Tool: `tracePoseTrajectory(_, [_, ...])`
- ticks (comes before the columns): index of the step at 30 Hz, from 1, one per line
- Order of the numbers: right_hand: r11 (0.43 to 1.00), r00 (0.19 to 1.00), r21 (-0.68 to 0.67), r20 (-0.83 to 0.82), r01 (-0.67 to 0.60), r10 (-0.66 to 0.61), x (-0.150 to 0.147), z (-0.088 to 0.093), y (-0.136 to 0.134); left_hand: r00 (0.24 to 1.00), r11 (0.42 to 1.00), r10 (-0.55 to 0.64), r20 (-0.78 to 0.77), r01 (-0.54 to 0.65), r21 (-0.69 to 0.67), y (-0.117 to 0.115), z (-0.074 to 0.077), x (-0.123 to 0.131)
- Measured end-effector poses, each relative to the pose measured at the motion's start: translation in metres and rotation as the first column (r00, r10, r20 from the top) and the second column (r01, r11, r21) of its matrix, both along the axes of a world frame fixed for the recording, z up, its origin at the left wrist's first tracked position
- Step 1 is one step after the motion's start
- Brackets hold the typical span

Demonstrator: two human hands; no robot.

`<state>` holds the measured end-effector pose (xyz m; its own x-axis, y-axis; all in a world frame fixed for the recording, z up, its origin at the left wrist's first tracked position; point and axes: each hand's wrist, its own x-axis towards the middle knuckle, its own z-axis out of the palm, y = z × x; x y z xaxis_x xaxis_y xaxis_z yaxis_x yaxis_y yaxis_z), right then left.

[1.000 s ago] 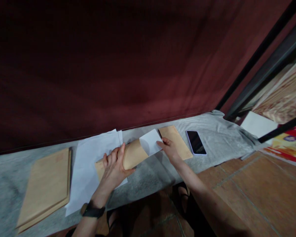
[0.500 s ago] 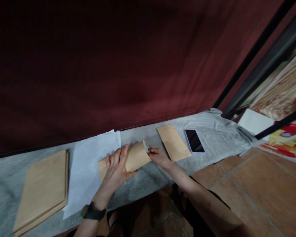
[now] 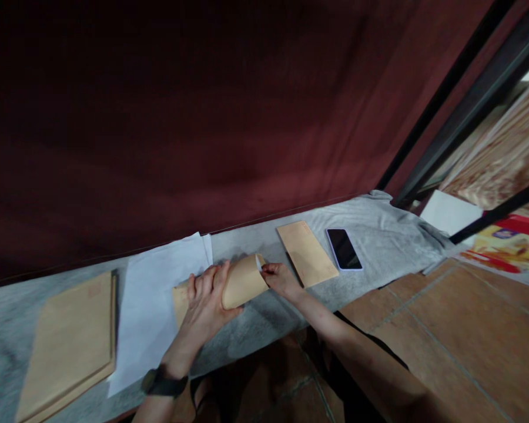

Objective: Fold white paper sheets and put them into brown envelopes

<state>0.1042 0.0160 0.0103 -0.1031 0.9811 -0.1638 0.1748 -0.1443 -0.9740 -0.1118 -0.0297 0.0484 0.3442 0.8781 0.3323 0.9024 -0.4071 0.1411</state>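
Note:
My left hand (image 3: 207, 299) is wrapped round a brown envelope (image 3: 242, 282), bowing it open on the grey cloth. At the envelope's mouth my right hand (image 3: 280, 279) pinches the last sliver of a white folded paper (image 3: 258, 262), most of which is hidden inside. A black watch sits on my left wrist (image 3: 161, 383).
A stack of white sheets (image 3: 152, 305) lies under and left of the envelope. A pile of brown envelopes (image 3: 68, 341) is at the far left. Another single envelope (image 3: 306, 252) and a phone (image 3: 344, 248) lie to the right. A dark red curtain hangs behind; tiled floor at right.
The white paper, sticking well out of the envelope a second ago, has slid almost fully in as my right hand moved left to the envelope's mouth.

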Motion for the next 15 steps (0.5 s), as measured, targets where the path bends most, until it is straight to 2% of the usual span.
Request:
tracePoseTrajectory(5, [0.999,0.998,0.031,0.060,0.020,-0.021,-0.0004,-0.0032,0.0018,1.000,1.000,-0.015,-0.016,0.015,0.007,0.0008,-0.0013,0.0000])
tracePoseTrajectory(11, [0.987,0.980,0.103,0.142,0.126,-0.140,-0.0017,-0.0012,0.0017,1.000,1.000,-0.012,-0.025,0.012,0.005,0.0014,-0.0010,0.0014])
tracePoseTrajectory(15, [0.967,0.972,0.138,0.066,0.213,-0.224,-0.0021,0.0002,-0.0004,0.999,1.000,-0.021,-0.024,0.021,0.022,0.0013,0.0002,0.0013])
